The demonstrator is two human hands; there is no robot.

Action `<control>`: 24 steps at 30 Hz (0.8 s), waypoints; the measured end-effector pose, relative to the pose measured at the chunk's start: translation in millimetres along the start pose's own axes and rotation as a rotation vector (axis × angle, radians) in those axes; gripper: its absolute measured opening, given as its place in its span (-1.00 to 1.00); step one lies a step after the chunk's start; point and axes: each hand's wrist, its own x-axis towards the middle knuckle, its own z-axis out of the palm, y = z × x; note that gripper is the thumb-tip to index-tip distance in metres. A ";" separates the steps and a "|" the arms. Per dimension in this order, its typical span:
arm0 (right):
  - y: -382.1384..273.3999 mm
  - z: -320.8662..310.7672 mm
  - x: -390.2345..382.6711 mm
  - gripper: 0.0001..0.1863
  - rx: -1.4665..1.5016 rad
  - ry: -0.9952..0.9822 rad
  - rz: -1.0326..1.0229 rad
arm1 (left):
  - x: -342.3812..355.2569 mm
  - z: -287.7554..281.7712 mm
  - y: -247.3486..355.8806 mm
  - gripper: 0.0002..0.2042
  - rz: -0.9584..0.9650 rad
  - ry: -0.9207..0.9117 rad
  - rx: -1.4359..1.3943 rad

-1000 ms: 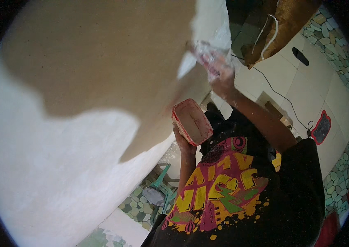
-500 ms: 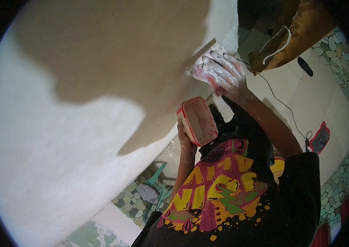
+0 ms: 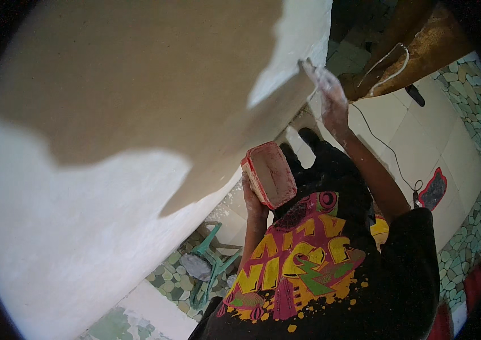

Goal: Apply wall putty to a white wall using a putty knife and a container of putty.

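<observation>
My left hand (image 3: 252,197) is wrapped round the side of a rectangular red-rimmed plastic tub (image 3: 256,180), held in front of my body. Pale smears coat the inside of the tub. Up and to the right, my right hand (image 3: 333,97), whitened with putty, grips a putty scraper (image 3: 309,70). The scraper shows nearly edge-on, its blade end at the white wall (image 3: 104,209) near the wall's right edge. Most of its handle is hidden by the fingers. A broad shadow covers the upper wall.
A brown covering (image 3: 430,48) with a white cord loop hangs at the upper right. A thin black cable (image 3: 391,150) crosses the tiled floor (image 3: 444,127) to a red-edged dark mat (image 3: 434,190). A green stool-like frame (image 3: 213,258) stands below the wall.
My right hand has moved slightly right and turned, so the scraper's broad face now shows edge-on. The left hand and tub have shifted only slightly.
</observation>
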 end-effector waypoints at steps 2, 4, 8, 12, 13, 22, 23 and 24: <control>-41.7 -7.9 31.5 -0.63 0.457 0.229 0.370 | 0.1 -2.1 2.1 -0.38 -0.012 0.030 0.007; -62.1 -12.8 53.8 -0.57 0.684 0.240 0.302 | 1.2 -4.2 2.1 -0.39 0.015 -0.043 -0.011; -93.9 6.4 63.6 -0.55 0.486 0.304 0.293 | 4.4 -7.5 -1.7 -0.40 0.007 -0.060 -0.050; -116.1 29.5 28.4 -0.58 0.196 0.203 0.154 | 5.0 3.8 -0.1 -0.40 -0.004 -0.042 -0.044; -116.9 33.2 23.7 -0.60 0.185 0.152 0.121 | 5.1 7.0 1.4 -0.42 -0.023 -0.003 -0.054; -93.7 -4.1 32.9 -0.71 -0.123 -0.038 -0.279 | 14.8 0.3 9.7 -0.35 0.021 -0.098 0.059; -87.0 -6.0 37.0 -0.68 -0.197 0.008 -0.374 | 13.5 -0.9 9.7 -0.35 0.022 -0.093 0.057; -77.9 -5.7 37.7 -0.68 -0.195 0.005 -0.371 | 10.5 -0.3 10.5 -0.35 0.017 -0.062 0.026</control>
